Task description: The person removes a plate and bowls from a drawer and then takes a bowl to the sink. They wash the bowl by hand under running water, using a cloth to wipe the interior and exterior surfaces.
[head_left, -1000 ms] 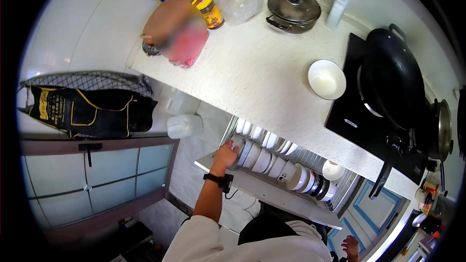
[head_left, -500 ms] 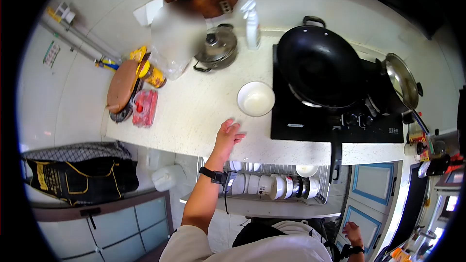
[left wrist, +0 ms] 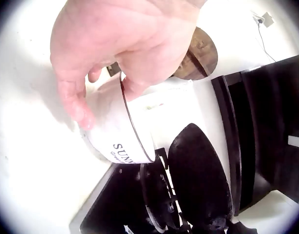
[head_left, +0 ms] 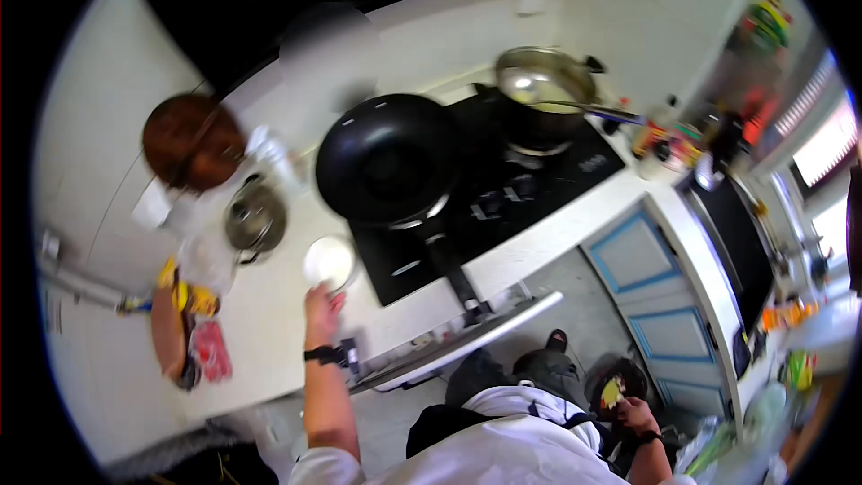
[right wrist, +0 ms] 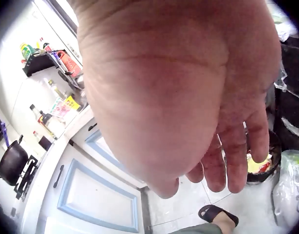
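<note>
A white bowl (head_left: 330, 260) with dark lettering on its side stands on the counter, left of the black cooktop (head_left: 395, 277). My left hand (head_left: 321, 310) pinches its near rim. In the left wrist view the thumb is inside the bowl (left wrist: 115, 122) and the fingers lie along its outer wall. My right hand (head_left: 637, 415) hangs low at my right side, holding nothing. Its fingers (right wrist: 235, 161) hang loosely bent in the right wrist view.
A black wok (head_left: 391, 162) sits on the cooktop, its handle reaching over the counter edge. Behind it is a steel pot (head_left: 548, 90). A lidded pot (head_left: 256, 220) stands left of the bowl. Below the counter, a drawer front (head_left: 485, 337) juts out. A bin (head_left: 620, 382) stands near my right hand.
My left hand has gone from the dish drawer up to the bowl and taken its rim. The view has swung right, and less of the drawer's inside shows. The right hand still hangs down.
</note>
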The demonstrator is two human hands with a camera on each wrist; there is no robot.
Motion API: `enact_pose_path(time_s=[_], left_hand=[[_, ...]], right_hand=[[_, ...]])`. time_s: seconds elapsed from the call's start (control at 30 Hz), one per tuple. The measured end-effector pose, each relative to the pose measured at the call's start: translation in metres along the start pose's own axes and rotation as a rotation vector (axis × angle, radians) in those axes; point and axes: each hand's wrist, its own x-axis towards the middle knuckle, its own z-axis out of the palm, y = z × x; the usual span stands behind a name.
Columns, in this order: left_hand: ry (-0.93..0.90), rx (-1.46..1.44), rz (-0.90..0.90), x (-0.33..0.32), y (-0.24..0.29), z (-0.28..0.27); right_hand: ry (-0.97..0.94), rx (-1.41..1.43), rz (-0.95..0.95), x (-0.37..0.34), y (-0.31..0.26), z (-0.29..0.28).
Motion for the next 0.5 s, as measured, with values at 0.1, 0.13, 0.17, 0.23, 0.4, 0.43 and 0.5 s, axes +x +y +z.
enact_pose_path(time_s=[0.1,0.13,0.17,0.23,0.4,0.43,0.5], left_hand=[[0.033,0.072,-0.051,0.01,0.005,0.001],[0.046,0.088,-0.054,0.004,0.01,0.006],[0.044,0.097,-0.043,0.008,0.01,0.002],[0.015,0.131,-0.084,0.017,0.012,-0.004],[-0.092,0.218,-0.075,0.017,0.019,0.004],[-0.145,0.229,-0.028,0.014,0.016,0.0],[-0.099,0.204,0.011,0.001,0.013,-0.01]], right_hand=[[-0.007,0.013,0.086,-0.006,0.025,-0.003],[0.023,0.035,0.083,-0.014,0.023,-0.005],[0.049,0.054,0.078,-0.02,0.022,-0.008],[0.102,0.082,0.072,-0.025,0.023,-0.016],[0.165,0.097,0.031,-0.016,0.032,-0.049],[0.159,0.122,0.027,-0.007,0.044,-0.057],[0.127,0.175,0.058,0.004,0.048,-0.069]])
